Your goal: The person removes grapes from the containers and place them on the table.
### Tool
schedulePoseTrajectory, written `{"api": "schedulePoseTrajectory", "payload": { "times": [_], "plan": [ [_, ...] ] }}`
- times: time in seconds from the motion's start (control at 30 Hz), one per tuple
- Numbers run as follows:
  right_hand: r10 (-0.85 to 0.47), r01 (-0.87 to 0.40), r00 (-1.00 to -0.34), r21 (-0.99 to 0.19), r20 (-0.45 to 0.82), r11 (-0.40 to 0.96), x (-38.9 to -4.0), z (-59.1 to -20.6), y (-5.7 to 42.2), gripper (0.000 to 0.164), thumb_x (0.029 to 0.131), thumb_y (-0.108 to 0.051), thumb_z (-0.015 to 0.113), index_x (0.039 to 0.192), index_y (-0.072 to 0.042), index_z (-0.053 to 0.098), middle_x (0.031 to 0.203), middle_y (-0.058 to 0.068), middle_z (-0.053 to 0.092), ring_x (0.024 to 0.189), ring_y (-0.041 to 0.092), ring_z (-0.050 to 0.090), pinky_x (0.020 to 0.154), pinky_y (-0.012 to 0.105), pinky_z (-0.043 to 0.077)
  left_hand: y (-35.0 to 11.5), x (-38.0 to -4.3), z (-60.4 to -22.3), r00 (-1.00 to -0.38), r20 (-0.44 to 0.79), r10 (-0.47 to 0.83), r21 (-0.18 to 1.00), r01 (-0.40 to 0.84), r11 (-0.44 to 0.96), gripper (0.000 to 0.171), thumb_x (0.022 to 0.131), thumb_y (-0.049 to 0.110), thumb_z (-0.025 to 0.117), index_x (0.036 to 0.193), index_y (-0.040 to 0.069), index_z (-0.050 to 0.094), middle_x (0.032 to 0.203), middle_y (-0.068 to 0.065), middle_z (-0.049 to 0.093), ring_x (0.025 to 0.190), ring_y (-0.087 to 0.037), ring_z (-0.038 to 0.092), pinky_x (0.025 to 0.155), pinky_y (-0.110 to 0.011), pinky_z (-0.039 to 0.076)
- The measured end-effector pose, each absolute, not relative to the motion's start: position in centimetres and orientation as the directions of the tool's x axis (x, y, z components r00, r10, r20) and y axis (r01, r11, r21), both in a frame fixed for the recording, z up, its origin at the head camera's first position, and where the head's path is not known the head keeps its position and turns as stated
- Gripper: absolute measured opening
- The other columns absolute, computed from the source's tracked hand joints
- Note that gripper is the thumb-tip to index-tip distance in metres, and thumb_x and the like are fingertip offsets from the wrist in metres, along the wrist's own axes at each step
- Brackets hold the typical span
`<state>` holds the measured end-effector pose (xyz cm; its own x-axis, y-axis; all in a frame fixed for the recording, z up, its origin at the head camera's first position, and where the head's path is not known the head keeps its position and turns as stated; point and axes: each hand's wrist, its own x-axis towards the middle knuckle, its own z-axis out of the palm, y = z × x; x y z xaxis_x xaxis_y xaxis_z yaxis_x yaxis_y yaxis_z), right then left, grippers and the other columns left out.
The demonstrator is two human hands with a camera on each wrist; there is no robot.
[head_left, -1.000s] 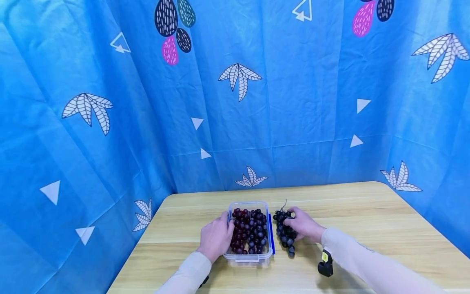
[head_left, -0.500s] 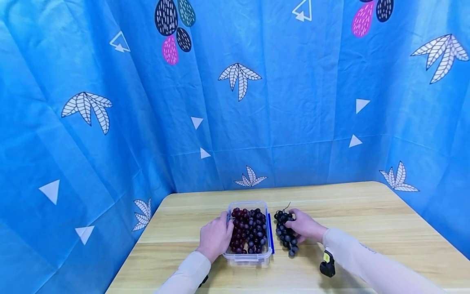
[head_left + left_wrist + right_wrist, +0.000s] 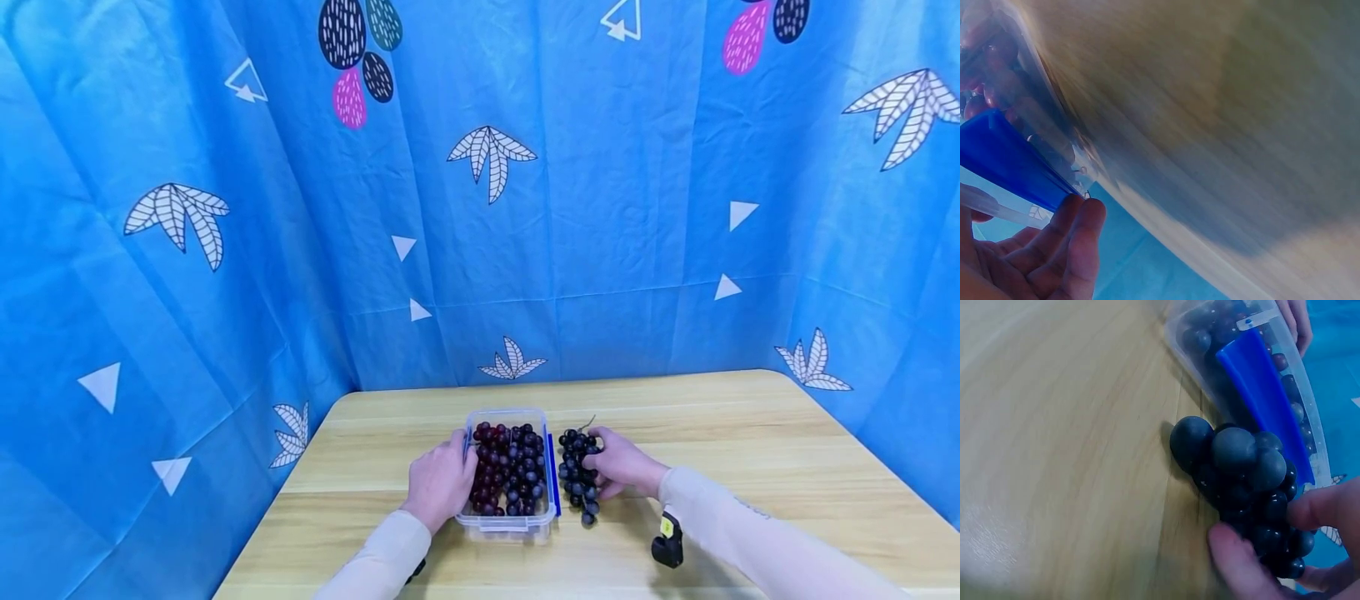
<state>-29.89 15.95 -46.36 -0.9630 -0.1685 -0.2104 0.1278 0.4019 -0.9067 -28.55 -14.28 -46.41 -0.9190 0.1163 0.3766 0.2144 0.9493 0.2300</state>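
A clear plastic container [image 3: 506, 525] holds red grapes [image 3: 487, 475] on its left side and dark grapes [image 3: 529, 467] on its right. My left hand [image 3: 441, 483] grips its left wall, thumb near the rim and fingers against the blue latch [image 3: 1013, 159] on the outside. Just right of the container, a bunch of black grapes [image 3: 576, 471] stands close to another blue latch [image 3: 1266, 400]. Thumb and fingers of my right hand [image 3: 628, 465] pinch this bunch from its right side. A thin stem sticks up at its far end. Its lowest grapes seem at or near the tabletop.
The pale wooden table [image 3: 720, 433] extends on both sides of the container. Behind and beside it hangs a blue patterned curtain [image 3: 622, 208]. A black device [image 3: 667, 540] is strapped under my right wrist.
The bunch in my right hand has turned slightly; its lower tip has swung a little left toward the container. My left hand and the container stay in place.
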Motion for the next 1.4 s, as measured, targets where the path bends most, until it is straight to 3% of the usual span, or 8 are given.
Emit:
{"api": "schedulePoseTrajectory", "payload": {
  "times": [0.23,0.53,1.03,1.1,1.33,1.4],
  "plan": [
    [-0.149,0.101,-0.969,-0.86,-0.2,0.501,-29.7,-46.0,15.9,0.074,0.093,-0.007,0.062,0.156,0.001,0.023,0.089,0.017,0.056,0.062,0.027,0.059,0.054,0.04,0.058,-14.2,-28.5,-46.3,-0.923,0.365,0.12,0.239,0.218,0.946,0.041,0.102,0.035,0.051,0.13,0.006,0.06,0.079,-0.002,0.067,0.061,-0.017,0.061,0.052,-0.034,0.048],
    [-0.159,0.099,-0.969,-0.885,-0.19,0.455,-30.1,-46.3,15.7,0.079,0.09,-0.002,0.063,0.157,0.0,0.022,0.103,0.02,0.057,0.065,0.026,0.059,0.062,0.039,0.06,-14.1,-28.6,-46.2,-0.922,0.368,0.12,0.234,0.217,0.948,0.042,0.102,0.034,0.051,0.132,0.006,0.059,0.076,0.0,0.065,0.06,-0.015,0.059,0.053,-0.035,0.048],
    [-0.207,0.07,-0.965,-0.914,-0.164,0.398,-30.6,-46.8,15.6,0.076,0.089,0.007,0.061,0.157,-0.004,0.028,0.087,0.015,0.055,0.064,0.021,0.057,0.063,0.04,0.061,-14.4,-28.6,-46.1,-0.927,0.357,0.114,0.232,0.206,0.951,0.043,0.102,0.036,0.05,0.132,0.007,0.059,0.075,0.0,0.064,0.06,-0.017,0.059,0.052,-0.035,0.047],
    [-0.204,0.056,-0.966,-0.905,-0.155,0.422,-30.5,-46.7,15.5,0.076,0.089,0.005,0.062,0.157,-0.003,0.028,0.09,0.016,0.056,0.063,0.022,0.057,0.062,0.04,0.061,-14.4,-28.6,-46.1,-0.929,0.353,0.113,0.229,0.203,0.952,0.043,0.102,0.037,0.05,0.133,0.007,0.059,0.074,0.0,0.064,0.059,-0.016,0.058,0.051,-0.035,0.047],
    [-0.19,-0.011,-0.974,-0.812,-0.123,0.584,-30.2,-45.8,15.5,0.081,0.088,-0.004,0.067,0.157,0.002,0.025,0.13,0.032,0.058,0.053,0.023,0.059,0.058,0.037,0.057,-14.2,-28.5,-46.1,-0.932,0.344,0.111,0.241,0.202,0.949,0.044,0.102,0.036,0.05,0.134,0.006,0.058,0.076,-0.001,0.065,0.06,-0.016,0.059,0.053,-0.035,0.048],
    [-0.193,-0.017,-0.973,-0.788,-0.13,0.615,-30.1,-45.6,15.7,0.082,0.089,-0.008,0.068,0.158,0.001,0.024,0.128,0.031,0.062,0.052,0.023,0.058,0.062,0.039,0.057,-14.1,-28.5,-46.1,-0.931,0.346,0.112,0.245,0.205,0.948,0.044,0.102,0.036,0.05,0.134,0.006,0.058,0.075,-0.001,0.064,0.059,-0.016,0.058,0.053,-0.035,0.048]
  ]
}}
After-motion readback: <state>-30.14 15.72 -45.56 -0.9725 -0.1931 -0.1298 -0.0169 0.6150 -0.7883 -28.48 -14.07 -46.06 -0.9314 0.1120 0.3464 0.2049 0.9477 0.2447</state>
